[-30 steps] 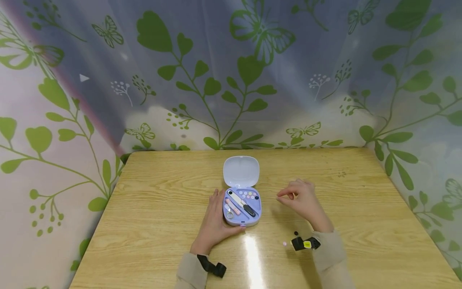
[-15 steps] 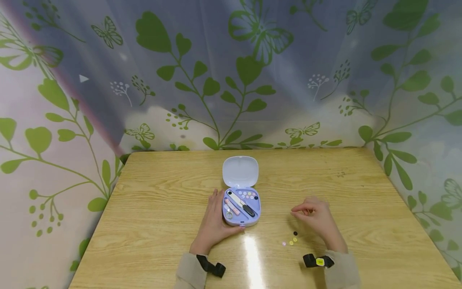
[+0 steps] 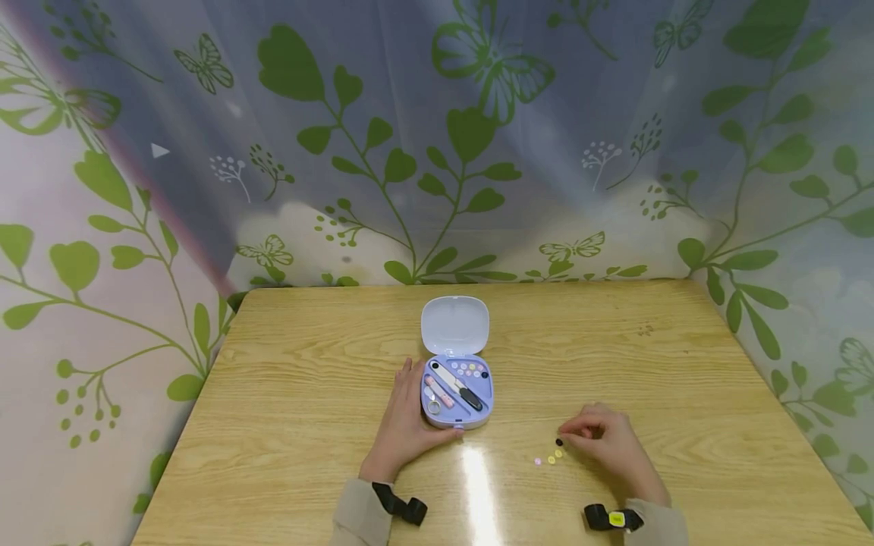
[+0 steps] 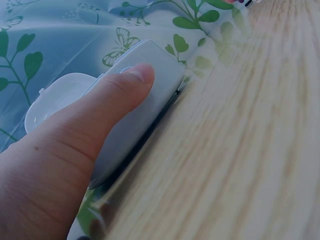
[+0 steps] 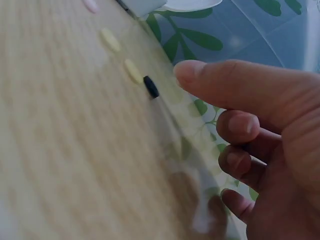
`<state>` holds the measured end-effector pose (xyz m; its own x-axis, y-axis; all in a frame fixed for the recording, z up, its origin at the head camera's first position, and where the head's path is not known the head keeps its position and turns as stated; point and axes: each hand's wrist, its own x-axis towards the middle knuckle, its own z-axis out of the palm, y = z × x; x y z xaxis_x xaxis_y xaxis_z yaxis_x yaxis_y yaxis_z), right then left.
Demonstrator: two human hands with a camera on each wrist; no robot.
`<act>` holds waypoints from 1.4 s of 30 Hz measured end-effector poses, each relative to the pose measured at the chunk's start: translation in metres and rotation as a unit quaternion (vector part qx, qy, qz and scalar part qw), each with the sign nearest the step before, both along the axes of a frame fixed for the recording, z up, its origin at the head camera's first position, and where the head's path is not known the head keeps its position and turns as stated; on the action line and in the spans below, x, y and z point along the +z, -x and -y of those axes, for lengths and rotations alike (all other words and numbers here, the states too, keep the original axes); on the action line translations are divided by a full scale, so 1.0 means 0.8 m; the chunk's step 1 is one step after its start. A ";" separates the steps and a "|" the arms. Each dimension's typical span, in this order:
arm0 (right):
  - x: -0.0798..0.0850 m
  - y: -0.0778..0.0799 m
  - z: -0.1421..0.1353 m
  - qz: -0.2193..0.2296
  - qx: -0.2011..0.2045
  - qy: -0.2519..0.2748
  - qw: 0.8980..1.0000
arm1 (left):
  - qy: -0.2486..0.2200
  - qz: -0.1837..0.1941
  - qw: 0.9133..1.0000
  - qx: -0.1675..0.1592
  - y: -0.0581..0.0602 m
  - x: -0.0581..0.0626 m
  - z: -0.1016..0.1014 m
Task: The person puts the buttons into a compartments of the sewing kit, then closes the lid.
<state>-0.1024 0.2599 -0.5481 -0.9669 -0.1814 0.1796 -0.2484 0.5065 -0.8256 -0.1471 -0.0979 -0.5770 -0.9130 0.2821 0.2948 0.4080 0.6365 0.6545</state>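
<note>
My left hand [image 3: 403, 432] holds the lilac sewing kit box [image 3: 487, 413] at its near left corner. Its fingers lie along the left side, and in the left wrist view the thumb presses the box's front wall [image 4: 145, 100]. My right hand [image 3: 608, 447] hovers low on the right, thumb and index finger close beside a black button [image 5: 150, 86] on the table. Nothing shows between those fingertips; the other fingers are loosely curled. Two yellow buttons [image 5: 110, 40] and a pink button [image 3: 537, 461] lie in a line near the black one.
The box's white lid [image 3: 455, 326] stands raised at the back. Inside are black-handled snips [image 3: 470, 396], a pink-and-white stick [image 3: 439, 391], a small metal ring [image 3: 434, 407] and several buttons [image 3: 468, 368]. A patterned curtain rises behind the wooden table [image 3: 307, 364].
My right hand has moved away from the box, to the right and nearer, down to the black button. The left hand and box stay put.
</note>
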 end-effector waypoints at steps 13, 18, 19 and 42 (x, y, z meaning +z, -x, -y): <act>-0.027 -0.005 -0.009 -0.040 0.029 0.011 0.999 | -0.003 -0.010 1.000 -0.002 -0.001 -0.001 -0.001; -0.026 -0.009 -0.004 -0.050 0.001 -0.012 0.999 | -0.006 -0.006 1.000 -0.004 -0.002 0.000 0.000; -0.026 -0.010 -0.003 -0.057 -0.003 -0.015 0.998 | -0.006 -0.004 1.000 -0.003 -0.003 0.001 0.000; -0.032 -0.005 -0.001 -0.088 -0.025 -0.015 0.996 | -0.002 0.001 1.000 -0.001 0.000 0.002 0.000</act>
<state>-0.0982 0.2609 -0.5740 -0.9288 -0.1418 0.3424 -0.3620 0.5451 -0.7562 -0.1472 -0.0979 -0.5753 -0.9133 0.2820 0.2937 0.4072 0.6332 0.6582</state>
